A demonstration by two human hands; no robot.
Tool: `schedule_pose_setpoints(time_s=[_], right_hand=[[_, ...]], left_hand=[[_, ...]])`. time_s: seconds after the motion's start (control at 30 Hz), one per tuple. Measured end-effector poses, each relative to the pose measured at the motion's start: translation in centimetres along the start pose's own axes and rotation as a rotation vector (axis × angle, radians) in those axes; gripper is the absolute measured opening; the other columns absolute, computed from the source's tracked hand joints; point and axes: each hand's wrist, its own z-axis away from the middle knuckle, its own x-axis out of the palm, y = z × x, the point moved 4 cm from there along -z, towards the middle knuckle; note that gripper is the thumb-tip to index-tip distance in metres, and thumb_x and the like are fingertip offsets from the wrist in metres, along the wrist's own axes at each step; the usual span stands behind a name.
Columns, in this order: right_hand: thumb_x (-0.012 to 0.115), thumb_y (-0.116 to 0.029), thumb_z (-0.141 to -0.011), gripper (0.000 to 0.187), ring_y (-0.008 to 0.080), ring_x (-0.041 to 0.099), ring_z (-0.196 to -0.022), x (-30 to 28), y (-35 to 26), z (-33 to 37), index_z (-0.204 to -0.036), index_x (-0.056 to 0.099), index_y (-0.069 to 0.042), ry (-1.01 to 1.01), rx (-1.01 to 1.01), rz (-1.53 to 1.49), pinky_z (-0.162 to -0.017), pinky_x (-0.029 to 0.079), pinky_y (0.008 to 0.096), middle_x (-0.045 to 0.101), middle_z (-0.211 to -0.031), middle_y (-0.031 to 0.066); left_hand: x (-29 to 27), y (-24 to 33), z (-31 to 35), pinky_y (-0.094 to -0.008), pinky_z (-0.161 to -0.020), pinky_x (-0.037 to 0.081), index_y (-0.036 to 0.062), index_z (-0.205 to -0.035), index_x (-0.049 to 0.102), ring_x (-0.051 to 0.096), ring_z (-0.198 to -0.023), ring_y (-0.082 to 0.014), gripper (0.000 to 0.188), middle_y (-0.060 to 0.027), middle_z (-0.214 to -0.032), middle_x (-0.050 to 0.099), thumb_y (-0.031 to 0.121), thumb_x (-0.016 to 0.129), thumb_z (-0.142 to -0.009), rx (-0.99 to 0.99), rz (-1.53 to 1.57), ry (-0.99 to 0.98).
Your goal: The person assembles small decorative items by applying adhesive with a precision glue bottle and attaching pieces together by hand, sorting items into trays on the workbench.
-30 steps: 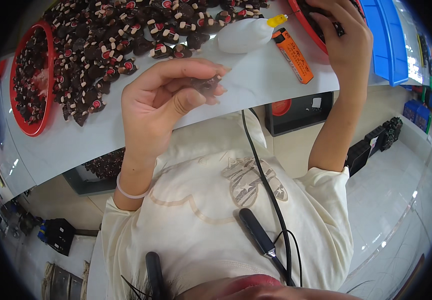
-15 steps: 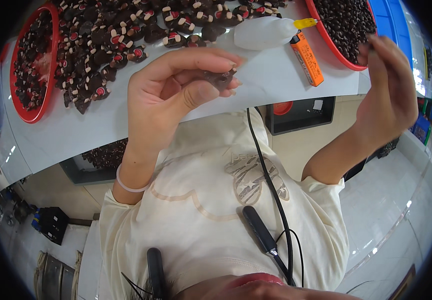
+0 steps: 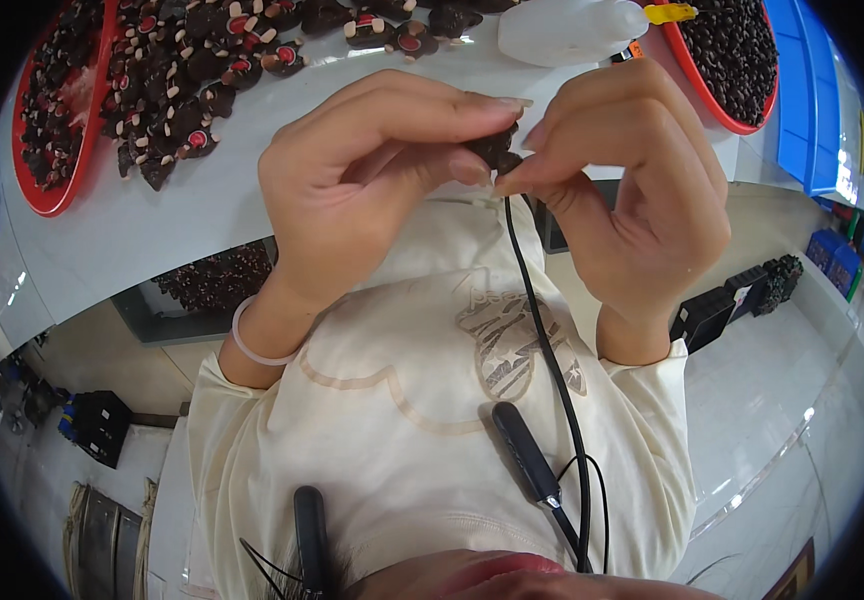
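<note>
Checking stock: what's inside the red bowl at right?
Many small, glossy dark pieces cover the visible inside of the red bowl. Anything beneath that top layer is hidden; the picture's upper edge cuts off its far end.

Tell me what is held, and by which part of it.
The left hand holds a small dark piece by its edges; whether the right hand grips it too is unclear.

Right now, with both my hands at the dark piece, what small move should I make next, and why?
Probably press gently with the right hand against the dark piece, using the left hand's grip to steady it. The left thumb and fingers pinch it, and the right hand meets its edge, apparently pinching a small dark bit.
</note>
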Motion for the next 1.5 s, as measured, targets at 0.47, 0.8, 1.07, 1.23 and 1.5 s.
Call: schedule_pose_setpoints(time_s=[0.47,0.8,1.07,1.23,1.5], right_hand=[[0.081,-0.031,-0.044,0.049,0.0127,0.05,-0.058,-0.9,0.8,1.6,-0.073,0.053,-0.001,0.118,0.247,0.079,-0.052,0.038,0.0225,0.057,-0.069,0.0044],[0.078,-0.021,-0.062,0.038,0.0141,0.051,-0.064,-1.8,1.6,2.5,-0.082,0.055,0.002,0.146,0.289,-0.025,-0.057,0.039,0.0237,0.06,-0.076,0.0082],[0.073,-0.002,-0.066,0.023,0.0131,0.051,-0.063,-1.8,1.5,2.5,-0.082,0.056,0.002,0.125,0.299,-0.019,-0.057,0.039,0.0231,0.06,-0.076,0.0076],[0.07,0.002,-0.067,0.018,0.0126,0.051,-0.061,-1.5,1.3,2.3,-0.079,0.057,0.002,0.093,0.287,0.031,-0.056,0.04,0.022,0.06,-0.073,0.0071],[0.069,0.004,-0.067,0.015,0.0123,0.051,-0.059,-1.8,1.2,2.6,-0.077,0.057,0.002,0.067,0.283,0.055,-0.055,0.041,0.0215,0.059,-0.07,0.0063]], left_hand=[[-1.3,3.1,-0.2,-0.0244,-0.062,0.054,-0.006,-0.086,0.063,0.063,-0.083,-0.023,0.015,-0.018,-0.091,0.062,-0.011,0.062,-0.071,0.158,-0.26,-0.097],[-17.3,9.9,-2.4,-0.0246,-0.078,0.046,0.0034,-0.107,0.06,0.058,-0.087,-0.0129,0.025,-0.0057,-0.106,0.06,0.009,0.059,-0.082,-0.085,-1.489,0.399],[-9.4,7.9,-2.8,-0.0254,-0.065,0.045,0.0085,-0.104,0.061,0.056,-0.07,-0.0144,0.027,-0.0073,-0.103,0.055,0.013,0.062,-0.078,-0.175,-1.368,0.087],[-9.2,7.3,-3.5,-0.0271,-0.063,0.046,0.0086,-0.105,0.06,0.056,-0.066,-0.0164,0.029,-0.0062,-0.109,0.054,0.013,0.062,-0.077,-0.044,-1.417,0.138],[-9.6,7.0,-3.4,-0.026,-0.072,0.049,0.0061,-0.104,0.06,0.058,-0.083,-0.0151,0.029,-0.0055,-0.108,0.056,0.002,0.062,-0.075,-0.028,-1.188,0.121]])
